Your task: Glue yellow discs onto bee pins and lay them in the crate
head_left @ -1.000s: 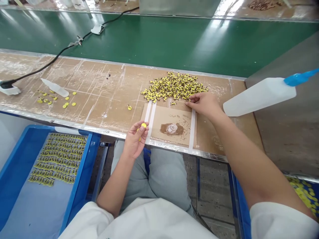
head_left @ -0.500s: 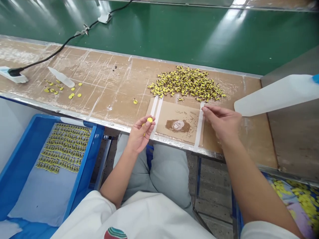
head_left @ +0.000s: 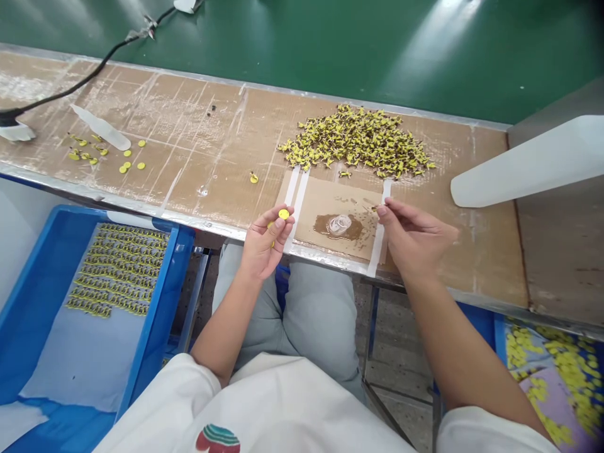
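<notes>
My left hand (head_left: 262, 246) is closed near the table's front edge, pinching a small round yellow disc (head_left: 284, 214) between thumb and fingers. More yellow shows lower between those fingers. To the right, my right hand (head_left: 418, 242) is pinched on a tiny dark-and-yellow piece (head_left: 374, 208), its details too small to make out. Between my hands lies a cardboard sheet (head_left: 325, 190) held by white tape strips. On it a clear, wet-looking blob (head_left: 338, 224) sits in a dark stain. Behind the sheet is a heap of small yellow-and-dark pieces (head_left: 356, 141).
One yellow piece (head_left: 253, 178) lies left of the sheet; several discs (head_left: 141, 166) lie farther left by a white bottle-shaped item (head_left: 101, 127). A white bottle (head_left: 528, 167) leans in from the right. Below are a blue tray (head_left: 163, 277) of rowed pieces and a bin of yellow discs (head_left: 573, 371).
My right hand has shifted slightly left toward the clear blob, and the tiny piece at its fingertips now shows. My left hand keeps its pinch on the disc. The camera view has shifted a little.
</notes>
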{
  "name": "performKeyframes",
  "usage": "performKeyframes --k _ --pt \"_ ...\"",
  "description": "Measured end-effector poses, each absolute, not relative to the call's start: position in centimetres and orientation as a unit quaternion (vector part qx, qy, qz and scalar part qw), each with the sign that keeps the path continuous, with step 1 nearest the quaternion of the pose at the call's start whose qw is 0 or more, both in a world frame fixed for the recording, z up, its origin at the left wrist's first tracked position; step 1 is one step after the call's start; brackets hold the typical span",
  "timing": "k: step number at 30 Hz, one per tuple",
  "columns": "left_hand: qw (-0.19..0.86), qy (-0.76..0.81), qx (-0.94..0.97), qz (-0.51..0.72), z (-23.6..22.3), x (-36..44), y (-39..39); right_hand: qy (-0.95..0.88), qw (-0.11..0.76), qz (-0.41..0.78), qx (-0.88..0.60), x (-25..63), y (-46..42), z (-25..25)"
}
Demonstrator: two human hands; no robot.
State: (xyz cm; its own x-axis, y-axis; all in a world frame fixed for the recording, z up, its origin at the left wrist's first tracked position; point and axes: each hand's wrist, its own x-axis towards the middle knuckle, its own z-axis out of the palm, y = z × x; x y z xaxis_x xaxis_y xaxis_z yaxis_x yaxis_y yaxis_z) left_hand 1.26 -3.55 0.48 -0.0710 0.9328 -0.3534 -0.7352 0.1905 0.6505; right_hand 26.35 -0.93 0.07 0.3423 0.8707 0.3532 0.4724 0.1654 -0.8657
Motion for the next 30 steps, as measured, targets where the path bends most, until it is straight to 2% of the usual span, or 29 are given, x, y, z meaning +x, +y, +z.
performKeyframes --k 5,17,23,30 --pt "0.669 0.372 0.139 0.628 0.3 1.6 -3.6 -0.553 0.567 0.184 -0.582 23.4 -2.2 0.2" --pt "0.667 0.368 0.121 0.637 0.8 2.1 -3.4 -0.599 0.504 0.141 -0.606 22.5 -1.8 -0.9" --pt "0.671 0.365 0.129 0.633 0.8 2.0 -3.5 -0.625 0.588 0.118 -0.5 22.4 -1.1 -1.3" --pt "0.667 0.382 0.132 0.626 0.7 1.9 -3.5 -0.626 0.598 0.128 -0.484 22.3 -1.1 -1.0"
